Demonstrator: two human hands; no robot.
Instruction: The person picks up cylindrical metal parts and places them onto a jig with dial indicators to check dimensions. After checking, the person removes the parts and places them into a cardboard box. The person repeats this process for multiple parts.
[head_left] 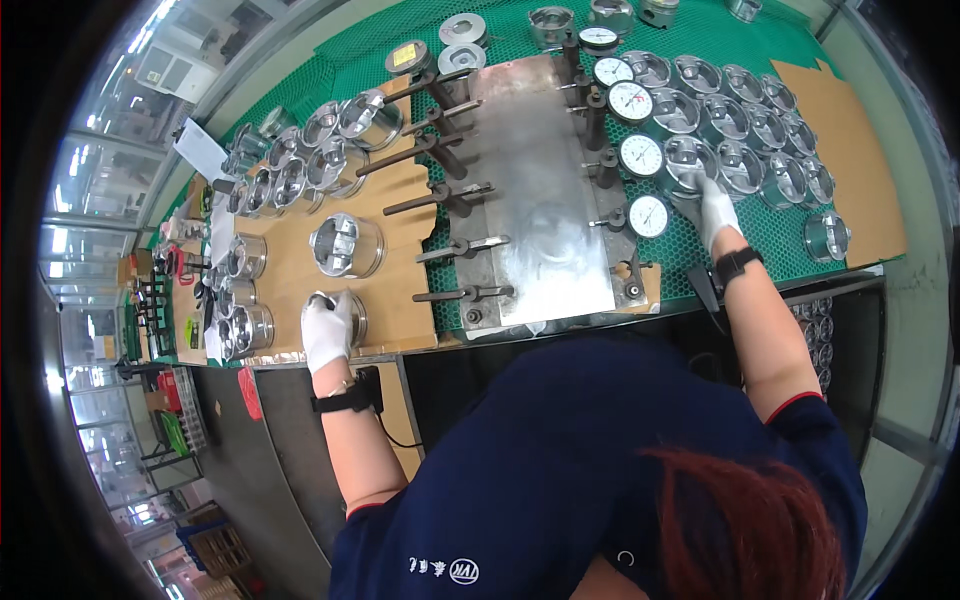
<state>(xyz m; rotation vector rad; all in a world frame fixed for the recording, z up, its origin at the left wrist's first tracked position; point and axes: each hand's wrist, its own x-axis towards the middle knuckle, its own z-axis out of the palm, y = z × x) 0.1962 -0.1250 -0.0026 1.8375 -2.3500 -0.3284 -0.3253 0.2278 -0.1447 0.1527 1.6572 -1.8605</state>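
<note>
My left hand [327,331], in a white glove, is closed over the top of a shiny metal piston [352,309] standing on a brown cardboard sheet [400,300] near the bench's front edge. Another piston [346,245] stands just beyond it. My right hand [716,206], also gloved, rests on a piston [690,158] at the near left of a group of pistons on the green mesh mat [770,235], beside a row of round dial gauges [641,155]. Between my hands lies a grey metal gauging plate [545,200] with dark posts and levers [440,150].
Several more pistons [300,165] crowd the far left of the cardboard. A single piston [826,237] stands at the right on the mat, next to another cardboard sheet [850,150]. Metal discs [462,30] lie at the back. Shelving and crates [170,400] stand to the left.
</note>
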